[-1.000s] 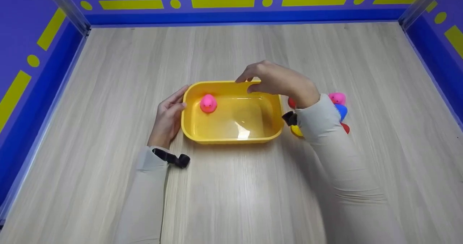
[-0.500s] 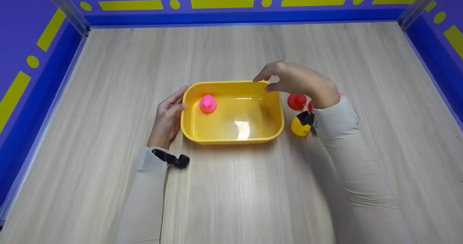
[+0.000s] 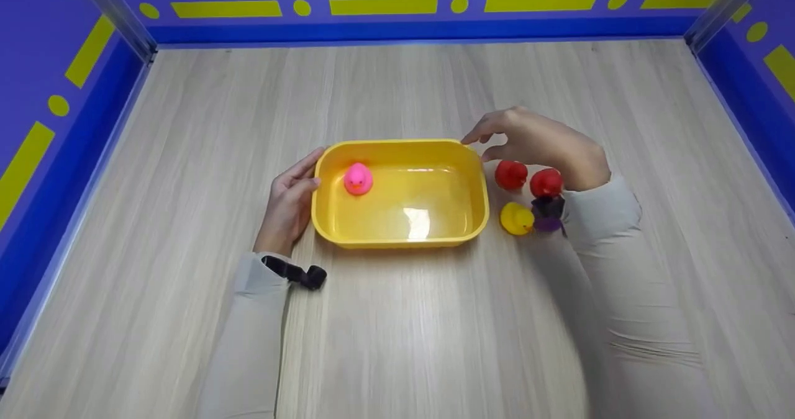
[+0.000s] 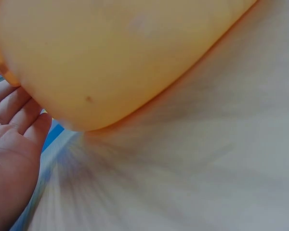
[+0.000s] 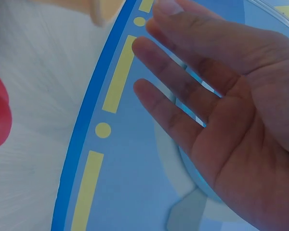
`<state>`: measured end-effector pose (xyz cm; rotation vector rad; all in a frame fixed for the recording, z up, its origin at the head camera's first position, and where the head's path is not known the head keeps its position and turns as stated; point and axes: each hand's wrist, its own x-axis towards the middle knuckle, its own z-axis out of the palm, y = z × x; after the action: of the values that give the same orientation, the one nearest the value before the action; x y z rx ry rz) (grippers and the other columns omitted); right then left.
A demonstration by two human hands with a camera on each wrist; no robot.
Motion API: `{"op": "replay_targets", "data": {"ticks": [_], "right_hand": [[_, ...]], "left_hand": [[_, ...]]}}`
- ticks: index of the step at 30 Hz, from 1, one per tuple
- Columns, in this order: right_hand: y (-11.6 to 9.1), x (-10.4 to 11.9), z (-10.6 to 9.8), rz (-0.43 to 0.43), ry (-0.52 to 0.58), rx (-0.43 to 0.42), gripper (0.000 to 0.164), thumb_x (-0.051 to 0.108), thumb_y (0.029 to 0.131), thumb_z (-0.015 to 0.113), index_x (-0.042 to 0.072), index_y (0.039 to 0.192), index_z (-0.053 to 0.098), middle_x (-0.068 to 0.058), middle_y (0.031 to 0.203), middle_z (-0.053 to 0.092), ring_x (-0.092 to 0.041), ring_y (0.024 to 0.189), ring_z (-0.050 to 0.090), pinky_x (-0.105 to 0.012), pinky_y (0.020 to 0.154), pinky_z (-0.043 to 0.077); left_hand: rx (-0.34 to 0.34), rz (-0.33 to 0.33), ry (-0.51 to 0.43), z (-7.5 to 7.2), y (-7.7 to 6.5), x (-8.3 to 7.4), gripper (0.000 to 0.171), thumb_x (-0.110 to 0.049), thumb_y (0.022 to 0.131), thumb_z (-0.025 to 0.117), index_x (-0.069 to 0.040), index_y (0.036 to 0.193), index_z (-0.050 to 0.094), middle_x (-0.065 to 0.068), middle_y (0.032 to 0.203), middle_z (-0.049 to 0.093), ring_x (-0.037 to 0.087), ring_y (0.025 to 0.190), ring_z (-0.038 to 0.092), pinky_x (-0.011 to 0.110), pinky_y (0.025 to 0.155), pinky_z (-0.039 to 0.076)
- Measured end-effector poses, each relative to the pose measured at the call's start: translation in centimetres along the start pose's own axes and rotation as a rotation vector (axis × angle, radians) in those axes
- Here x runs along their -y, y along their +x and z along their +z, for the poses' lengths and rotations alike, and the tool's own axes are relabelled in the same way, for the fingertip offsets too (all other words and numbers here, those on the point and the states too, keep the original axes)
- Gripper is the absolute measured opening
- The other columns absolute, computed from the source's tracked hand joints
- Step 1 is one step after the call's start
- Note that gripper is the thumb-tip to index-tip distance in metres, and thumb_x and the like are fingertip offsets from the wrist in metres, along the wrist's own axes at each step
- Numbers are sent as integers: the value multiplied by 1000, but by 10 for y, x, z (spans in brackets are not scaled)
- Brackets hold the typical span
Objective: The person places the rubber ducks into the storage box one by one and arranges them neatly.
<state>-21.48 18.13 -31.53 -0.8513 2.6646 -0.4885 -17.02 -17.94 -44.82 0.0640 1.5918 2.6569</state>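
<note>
A yellow plastic tub (image 3: pixel 400 243) stands in the middle of the table in the head view, with a pink rubber duck (image 3: pixel 358 179) inside near its left end. My left hand (image 3: pixel 292 197) holds the tub's left end, thumb at the rim and fingers along the outer wall. Just off the tub's far right corner, my right hand (image 3: pixel 537 139) hovers with nothing in it; the right wrist view shows its fingers spread loosely. Below this hand lie two red rubber ducks (image 3: pixel 511 174) and a yellow rubber duck (image 3: pixel 516 218). A purple thing (image 3: pixel 548 224) is mostly hidden under the wrist camera.
The pale wood-grain table (image 3: pixel 397 332) is bounded at the back and sides by blue-purple walls (image 3: pixel 397 31) with yellow markings. My right forearm (image 3: pixel 640 307) covers part of the table's right side.
My right hand has moved right from over the tub to beyond its right end. Red and yellow ducks have come into view, while pink and blue ones are now hidden. The left hand stays put.
</note>
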Motion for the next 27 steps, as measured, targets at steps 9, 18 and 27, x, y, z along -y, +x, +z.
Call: {"op": "replay_targets", "data": {"ticks": [9,18,27], "right_hand": [[-9,-13,-1,53,17,21,42,-3,85,66,15,123,67,-7,123,66,-28,117,59,-44,93,54],[-15,-29,1,77,8,25,39,0,84,69,15,120,68,-8,124,66,-29,117,59,-43,94,54],[-30,-48,-1,85,24,12,38,0,83,70,13,119,69,-9,121,67,-29,115,60,-44,91,55]], "left_hand": [[2,-19,-7,0,0,-1,54,11,86,43,10,140,39,21,148,41,22,134,45,30,109,41],[1,-21,-5,1,-1,-2,54,11,87,41,10,141,38,22,149,41,22,135,45,31,109,41],[-10,-25,-14,0,0,-1,54,11,86,42,10,140,40,21,148,41,23,136,44,30,109,41]]}}
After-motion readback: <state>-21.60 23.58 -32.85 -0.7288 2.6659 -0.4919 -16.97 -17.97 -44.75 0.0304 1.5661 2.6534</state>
